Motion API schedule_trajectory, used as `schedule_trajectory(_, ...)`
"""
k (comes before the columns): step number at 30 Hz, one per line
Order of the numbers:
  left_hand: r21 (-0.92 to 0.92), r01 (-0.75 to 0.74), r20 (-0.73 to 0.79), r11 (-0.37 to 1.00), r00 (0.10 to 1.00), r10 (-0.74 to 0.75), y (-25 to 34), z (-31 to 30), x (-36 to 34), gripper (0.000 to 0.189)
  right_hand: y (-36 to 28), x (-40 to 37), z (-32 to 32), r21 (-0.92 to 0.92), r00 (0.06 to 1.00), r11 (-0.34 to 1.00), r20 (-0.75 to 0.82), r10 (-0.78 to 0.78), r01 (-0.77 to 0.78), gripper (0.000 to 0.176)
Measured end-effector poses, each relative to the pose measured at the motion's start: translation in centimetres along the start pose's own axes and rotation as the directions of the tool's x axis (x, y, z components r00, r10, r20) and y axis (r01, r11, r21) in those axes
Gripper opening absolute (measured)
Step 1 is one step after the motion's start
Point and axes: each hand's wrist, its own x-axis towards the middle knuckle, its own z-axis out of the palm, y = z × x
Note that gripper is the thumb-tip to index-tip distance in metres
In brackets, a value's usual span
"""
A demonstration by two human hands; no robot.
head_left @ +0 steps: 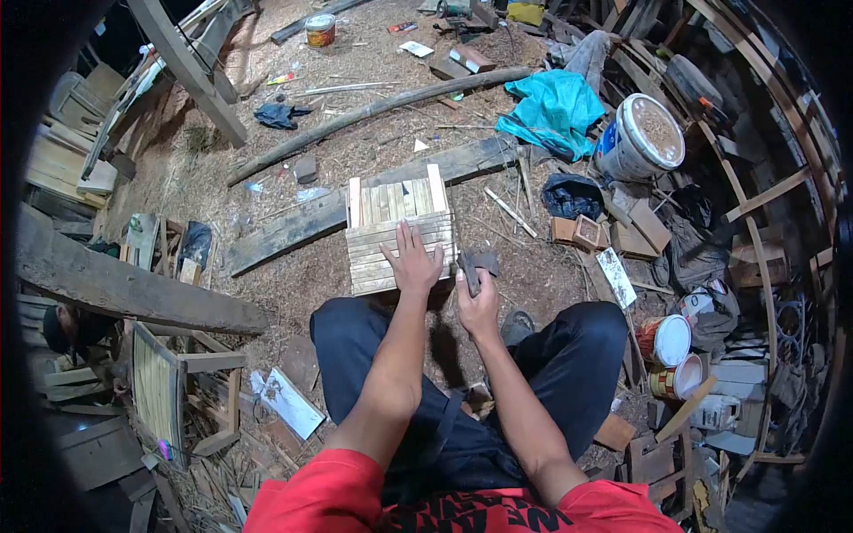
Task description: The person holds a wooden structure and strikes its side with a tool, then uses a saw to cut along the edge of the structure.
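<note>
Right hand fisted tight round the handle of a dark tool, whose hammer-like head pokes up above the knuckles; left hand not gripping, fingers spread, palm pressed flat on the slat crate. The crate is pale raw wood, made of thin strips laid side by side. Its near face has horizontal slats, its far part vertical ones between two upright corner posts. It sits on the shavings-covered floor just ahead of the person's crossed legs, with its far end against a long grey plank. Left forearm runs straight out from the red sleeve, wrist bent back, fingertips pointing away over the crate's near-right area. Right forearm angles inward, fist just right of the crate's near corner, tool held about upright and close to the left hand. Teal cloth far right, white bucket beside it, and two small paint cans by the right knee.
</note>
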Motion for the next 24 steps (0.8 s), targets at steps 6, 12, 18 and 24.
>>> schedule_trajectory(6, -0.079, -0.007, -0.119, 0.997, 0.993, -0.002, 0.0, 0.9, 0.2, 0.073, 0.8, -0.3, 0.1, 0.006, 0.985, 0.990, 0.106, 0.138, -0.139, 0.031)
schedule_trajectory(12, -0.049, 0.032, -0.037, 0.998, 0.999, -0.034, 0.3, 0.4, 0.2, 0.072, -0.2, 1.7, 1.1, -0.064, 0.984, 0.985, 0.063, 0.165, -0.161, 0.036)
schedule_trajectory(18, -0.036, 0.025, -0.008, 0.999, 1.000, -0.025, 0.3, 0.4, 0.5, 0.075, -1.5, 0.9, 0.2, -0.095, 0.969, 0.975, 0.123, 0.213, -0.202, 0.034)
schedule_trajectory(24, -0.020, 0.027, 0.018, 0.999, 0.999, -0.027, 0.4, -0.2, 0.7, 0.076, -0.9, 1.9, 2.2, -0.076, 0.989, 0.986, 0.007, 0.146, -0.145, 0.033)
